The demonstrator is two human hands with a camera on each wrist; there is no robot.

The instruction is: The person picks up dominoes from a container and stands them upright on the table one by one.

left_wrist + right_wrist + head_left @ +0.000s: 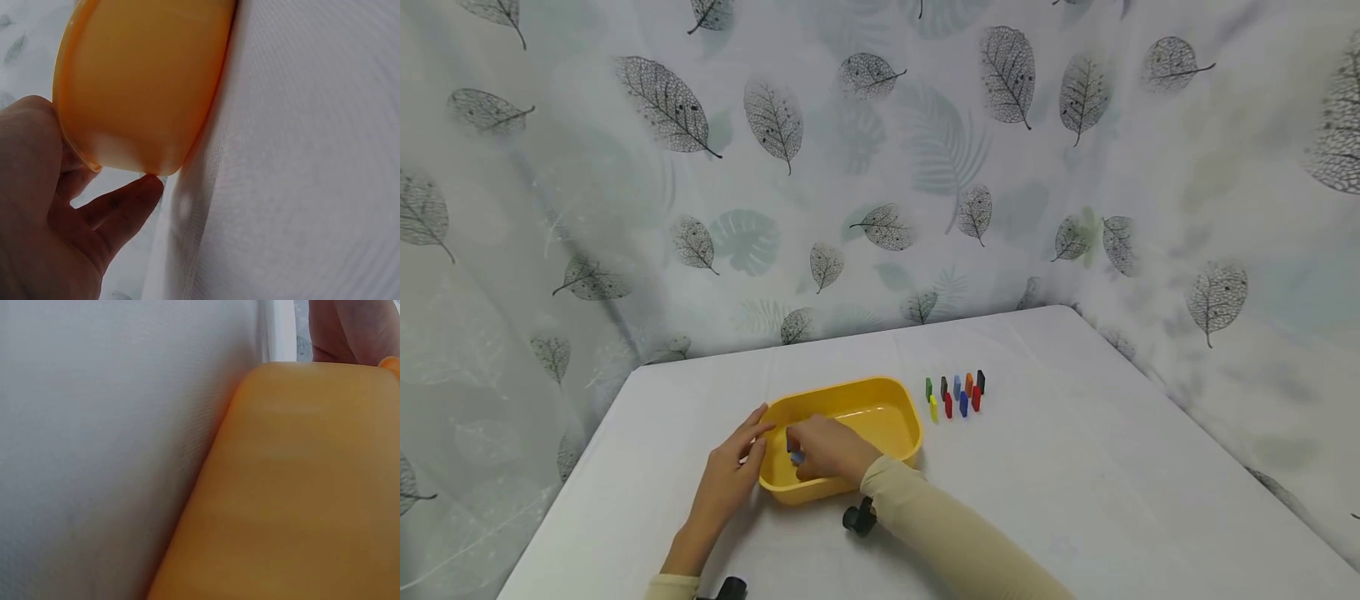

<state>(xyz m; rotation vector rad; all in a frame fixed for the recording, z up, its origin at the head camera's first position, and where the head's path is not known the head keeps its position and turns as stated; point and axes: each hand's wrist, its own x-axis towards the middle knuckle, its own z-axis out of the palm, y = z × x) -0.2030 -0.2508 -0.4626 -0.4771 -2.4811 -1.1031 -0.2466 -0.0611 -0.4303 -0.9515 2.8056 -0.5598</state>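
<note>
A yellow plastic tub [880,429] stands on the white table. My left hand [733,467] grips its left end, with fingers at the rim and others against the outer wall; in the left wrist view, fingertips [149,184] touch that wall [144,81]. Inside the tub, my right hand [831,450] has curled fingers around a small light blue domino block [797,457]. A dark blue block [788,440] shows beside the fingertips; whether it is also held is unclear. In the right wrist view the tub's outer side [294,487] hides the right hand.
Right of the tub, several small coloured domino blocks stand upright in two rows, among them a yellow one [933,408], an orange one [969,384] and a blue one [963,404]. A leaf-patterned curtain [865,167] hangs behind the white table [1075,467].
</note>
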